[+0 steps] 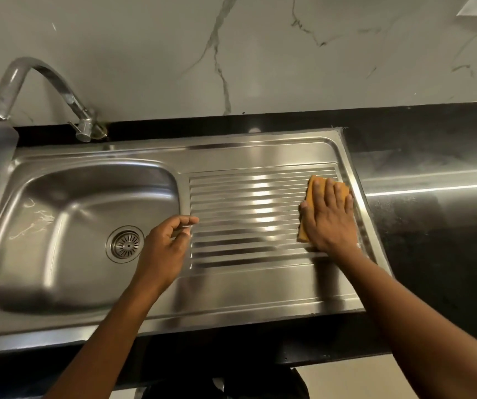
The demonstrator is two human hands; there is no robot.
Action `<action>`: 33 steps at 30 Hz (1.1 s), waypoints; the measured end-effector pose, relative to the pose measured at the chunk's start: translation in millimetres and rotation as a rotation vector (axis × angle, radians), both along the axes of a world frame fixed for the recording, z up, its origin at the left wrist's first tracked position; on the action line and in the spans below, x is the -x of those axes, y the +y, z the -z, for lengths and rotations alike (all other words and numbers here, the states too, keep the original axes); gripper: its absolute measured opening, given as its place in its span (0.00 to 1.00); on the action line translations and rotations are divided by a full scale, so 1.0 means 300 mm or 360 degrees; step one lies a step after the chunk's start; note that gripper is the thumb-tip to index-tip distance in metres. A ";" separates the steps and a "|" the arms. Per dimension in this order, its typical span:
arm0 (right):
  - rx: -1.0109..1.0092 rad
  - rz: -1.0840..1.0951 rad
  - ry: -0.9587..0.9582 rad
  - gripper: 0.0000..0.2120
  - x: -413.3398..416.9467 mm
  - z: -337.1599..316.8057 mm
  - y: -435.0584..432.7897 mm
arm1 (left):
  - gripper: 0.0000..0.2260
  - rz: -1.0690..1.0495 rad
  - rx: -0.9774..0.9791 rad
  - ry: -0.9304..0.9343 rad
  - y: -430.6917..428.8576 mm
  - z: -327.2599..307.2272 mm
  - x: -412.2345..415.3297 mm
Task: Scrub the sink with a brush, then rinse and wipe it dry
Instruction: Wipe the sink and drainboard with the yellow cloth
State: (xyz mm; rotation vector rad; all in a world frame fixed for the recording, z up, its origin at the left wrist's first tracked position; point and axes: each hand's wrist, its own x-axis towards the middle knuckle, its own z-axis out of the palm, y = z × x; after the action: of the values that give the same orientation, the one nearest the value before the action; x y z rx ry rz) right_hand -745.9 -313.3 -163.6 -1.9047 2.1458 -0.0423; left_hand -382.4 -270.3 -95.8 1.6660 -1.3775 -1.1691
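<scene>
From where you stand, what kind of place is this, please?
Probably a home kitchen: a stainless steel sink with a ribbed drainboard, set in a black counter, with a curved tap against a marble-look wall.

Brushed steel sink [246,289] (ribbed drainboard); glossy black counter [433,226]; orange cloth [312,191].

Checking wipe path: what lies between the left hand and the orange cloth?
Only bare ribbed drainboard, seen in the head view. The left hand is at its left edge; the right hand presses the orange cloth flat at its right edge.
</scene>
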 end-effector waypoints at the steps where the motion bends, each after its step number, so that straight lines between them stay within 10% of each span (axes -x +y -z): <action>1: 0.0007 0.0062 -0.0010 0.35 -0.016 0.002 -0.043 | 0.14 0.0000 0.0005 -0.0002 0.002 -0.003 -0.006; 17: -0.0031 -0.0678 -0.0102 0.34 -0.809 0.050 -0.209 | 0.16 -0.0137 0.0025 -0.0078 0.025 -0.010 -0.058; 22: 0.0072 -0.1125 -0.0065 0.31 -0.649 0.048 -0.263 | 0.17 -0.0175 0.0068 -0.0075 0.016 -0.003 -0.038; 33: 0.0054 -0.0476 0.0062 0.33 -0.099 0.008 -0.373 | 0.17 -0.0216 -0.0023 -0.0021 0.050 0.040 0.021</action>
State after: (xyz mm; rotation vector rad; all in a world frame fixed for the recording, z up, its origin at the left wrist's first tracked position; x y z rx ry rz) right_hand -716.2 -425.2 -166.1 -2.2418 1.8705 0.0181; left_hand -388.7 -255.4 -107.7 1.7513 -1.2457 -1.0941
